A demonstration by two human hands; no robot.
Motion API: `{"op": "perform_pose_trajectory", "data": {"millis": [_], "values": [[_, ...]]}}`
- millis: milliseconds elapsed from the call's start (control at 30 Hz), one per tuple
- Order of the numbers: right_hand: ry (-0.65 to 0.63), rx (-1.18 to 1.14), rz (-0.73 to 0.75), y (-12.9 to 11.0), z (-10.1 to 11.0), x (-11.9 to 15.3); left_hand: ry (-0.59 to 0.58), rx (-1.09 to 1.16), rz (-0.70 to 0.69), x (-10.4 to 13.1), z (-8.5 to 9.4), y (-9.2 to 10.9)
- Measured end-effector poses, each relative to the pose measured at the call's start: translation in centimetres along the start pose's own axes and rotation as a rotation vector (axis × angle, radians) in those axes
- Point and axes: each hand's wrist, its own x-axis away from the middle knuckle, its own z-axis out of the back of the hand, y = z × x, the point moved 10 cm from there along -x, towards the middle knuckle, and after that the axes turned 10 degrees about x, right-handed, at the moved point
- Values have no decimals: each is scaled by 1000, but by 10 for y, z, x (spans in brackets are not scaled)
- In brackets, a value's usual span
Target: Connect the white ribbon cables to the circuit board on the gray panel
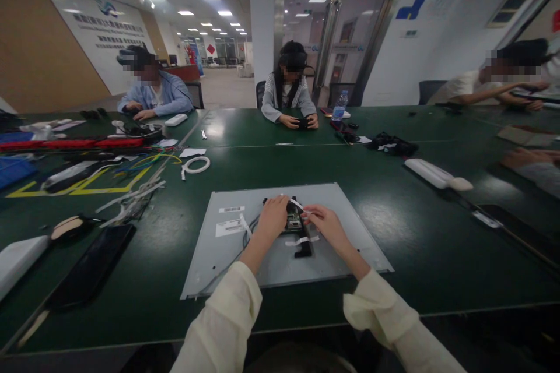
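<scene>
A flat grey metal panel [245, 201] lies on the table in front of me. On its middle are a black plastic bracket [303, 245] and a small circuit board [293, 221], partly covered by my hands. My left hand [273, 218] rests over the upper left of the bracket, fingers together and bent down; their tips are hidden. My right hand [326, 222] pinches the end of a white tape strip [296, 204] that runs across toward my left fingers. Another tape piece [297, 242] crosses the bracket lower down. A grey cable [236, 257] trails over the panel's left side.
A roll of white tape [196, 165] lies beyond the panel. Cables [131, 198], a black phone [91, 268] and a white box [20, 262] are at left. On the right lies a white device [431, 173]. A water bottle [340, 106] and co-workers are across the table.
</scene>
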Motion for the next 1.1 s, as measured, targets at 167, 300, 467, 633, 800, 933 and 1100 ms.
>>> {"op": "perform_pose_trajectory", "data": {"millis": [167,300,467,633,800,933,1100], "values": [[2,28,55,1,0,0,3,-20,-22,1,2,3],[12,78,100,-2,1,2,-2,-37,-36,3,1,4],[28,107,89,-4,3,3,-8,-37,-24,2,-4,0],[53,68,66,-13,6,3,-9,-30,0,2,-4,-2],[84,-84,101,-23,8,1,98,43,74,1,2,-9],[111,-183,101,-23,10,-1,194,163,109,2,8,-14],[72,-194,123,-23,4,-1,240,253,87,3,10,-14]]}}
